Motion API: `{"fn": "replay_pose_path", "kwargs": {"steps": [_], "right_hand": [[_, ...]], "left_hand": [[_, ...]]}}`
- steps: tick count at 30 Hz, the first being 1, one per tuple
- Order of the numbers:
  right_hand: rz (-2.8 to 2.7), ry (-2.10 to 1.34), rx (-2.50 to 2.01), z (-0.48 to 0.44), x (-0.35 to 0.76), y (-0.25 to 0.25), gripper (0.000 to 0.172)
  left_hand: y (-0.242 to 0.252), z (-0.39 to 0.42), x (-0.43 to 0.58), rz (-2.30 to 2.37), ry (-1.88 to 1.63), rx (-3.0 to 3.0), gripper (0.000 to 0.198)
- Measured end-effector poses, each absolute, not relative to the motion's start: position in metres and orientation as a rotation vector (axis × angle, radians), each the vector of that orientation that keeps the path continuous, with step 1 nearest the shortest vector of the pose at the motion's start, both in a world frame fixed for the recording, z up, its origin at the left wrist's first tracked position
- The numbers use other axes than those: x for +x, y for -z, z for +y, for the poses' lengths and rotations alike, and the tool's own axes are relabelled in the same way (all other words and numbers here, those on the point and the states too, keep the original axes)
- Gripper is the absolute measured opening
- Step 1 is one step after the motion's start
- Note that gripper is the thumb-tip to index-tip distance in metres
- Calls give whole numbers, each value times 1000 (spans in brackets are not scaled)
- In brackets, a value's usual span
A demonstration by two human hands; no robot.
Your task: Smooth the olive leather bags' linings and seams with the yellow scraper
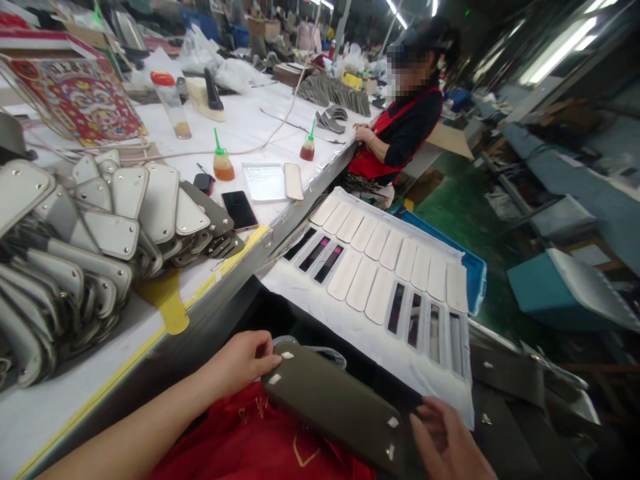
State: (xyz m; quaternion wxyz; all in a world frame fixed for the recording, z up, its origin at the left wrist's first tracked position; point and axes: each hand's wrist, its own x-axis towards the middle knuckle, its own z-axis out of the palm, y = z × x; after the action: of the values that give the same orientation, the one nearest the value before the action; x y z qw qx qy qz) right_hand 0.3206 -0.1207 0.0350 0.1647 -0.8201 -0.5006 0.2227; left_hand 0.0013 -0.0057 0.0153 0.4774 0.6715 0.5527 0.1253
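Observation:
A long dark olive-green panel with rounded corners lies tilted over my lap, with small white tabs near both ends. My left hand is closed on its upper left end, thumb and finger pinching the edge by one white tab. My right hand is beside the panel's right end, fingers slightly bent and apart; I see nothing held in it, though its lower part is cut off by the frame. Beyond the panel, a white tray carries rows of pale rounded strips, with several slots showing dark.
A heap of riveted pale panels covers the table's left side. A phone, a notepad and glue bottles lie further back. Dark panels are at my right. A person in a red apron works across the corner.

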Motion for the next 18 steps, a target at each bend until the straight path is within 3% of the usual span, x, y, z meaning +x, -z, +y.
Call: {"fn": "replay_pose_path", "kwargs": {"steps": [3,6,8,18], "right_hand": [[-1937,-513,-1970,-99,269,-42,43],[-2293,-522,-1660,-79,216,-30,73],[-2339,-502,-1635,-70,196,-18,83],[-2243,-551,-1669,-60,188,-9,74]], "left_hand": [[-11,-8,1,1323,-327,1620,24],[-6,-12,1,1313,-372,1568,24],[-3,-14,2,1304,-400,1514,23],[4,-13,2,1174,-470,1274,19]]}}
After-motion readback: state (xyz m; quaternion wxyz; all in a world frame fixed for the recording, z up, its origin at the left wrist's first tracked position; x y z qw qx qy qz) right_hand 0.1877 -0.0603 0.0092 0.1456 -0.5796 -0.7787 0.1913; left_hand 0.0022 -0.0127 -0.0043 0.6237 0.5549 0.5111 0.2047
